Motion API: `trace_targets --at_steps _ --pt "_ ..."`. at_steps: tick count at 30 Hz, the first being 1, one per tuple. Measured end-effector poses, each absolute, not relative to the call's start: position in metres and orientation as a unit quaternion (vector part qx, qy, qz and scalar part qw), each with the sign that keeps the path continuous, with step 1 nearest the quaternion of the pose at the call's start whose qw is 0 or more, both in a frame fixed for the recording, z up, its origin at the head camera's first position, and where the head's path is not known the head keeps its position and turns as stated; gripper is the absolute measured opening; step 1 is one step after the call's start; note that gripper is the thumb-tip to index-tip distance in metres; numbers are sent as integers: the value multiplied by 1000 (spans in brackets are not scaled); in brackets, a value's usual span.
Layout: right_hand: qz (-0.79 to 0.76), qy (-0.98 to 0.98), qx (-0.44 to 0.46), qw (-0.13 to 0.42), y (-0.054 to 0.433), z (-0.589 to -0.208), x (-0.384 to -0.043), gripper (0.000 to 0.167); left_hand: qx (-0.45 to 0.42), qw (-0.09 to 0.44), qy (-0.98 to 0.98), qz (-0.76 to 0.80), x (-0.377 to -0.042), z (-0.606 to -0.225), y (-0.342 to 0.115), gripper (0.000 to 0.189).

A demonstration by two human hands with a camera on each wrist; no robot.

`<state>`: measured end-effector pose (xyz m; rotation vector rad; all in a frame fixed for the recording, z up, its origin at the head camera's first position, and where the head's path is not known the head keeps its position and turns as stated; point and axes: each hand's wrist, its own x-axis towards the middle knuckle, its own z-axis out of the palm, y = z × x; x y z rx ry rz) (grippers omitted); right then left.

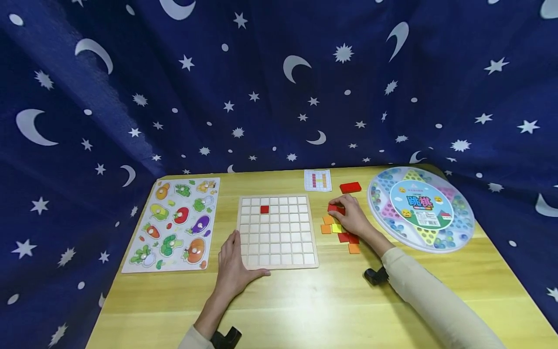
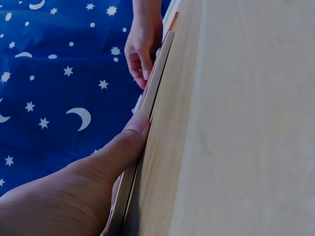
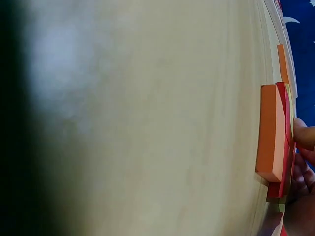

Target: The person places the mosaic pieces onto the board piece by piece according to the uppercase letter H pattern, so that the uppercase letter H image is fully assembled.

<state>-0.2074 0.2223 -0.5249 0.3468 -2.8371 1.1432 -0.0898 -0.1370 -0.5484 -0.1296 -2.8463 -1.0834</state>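
A square wooden grid board (image 1: 279,232) lies at the middle of the table, with one red square tile (image 1: 264,209) in its upper left part. My left hand (image 1: 233,266) rests at the board's near left corner, fingers along the left side and thumb (image 2: 130,135) straight against the near edge. To the board's right, my right hand (image 1: 352,215) pinches a red tile (image 1: 334,209) beside a loose group of tiles. That group holds orange tiles (image 1: 326,229), a yellow tile (image 1: 336,228) and red tiles (image 1: 343,237). Fingers partly cover the group.
A small pattern card (image 1: 317,180) lies beyond the board, and a red block or row of tiles (image 1: 350,187) is right of it. A vegetable puzzle board (image 1: 174,225) lies on the left. On the right is a round Chinese checkers set (image 1: 420,208). A starry curtain (image 1: 279,121) hangs behind.
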Motion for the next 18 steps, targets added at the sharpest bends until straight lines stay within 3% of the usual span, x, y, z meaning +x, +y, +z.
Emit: trace_targets --at_steps 18 --pt "382 -917 100 56 220 -531 -205 25 -45 54 -935 -347 -89 -550 -137 145"
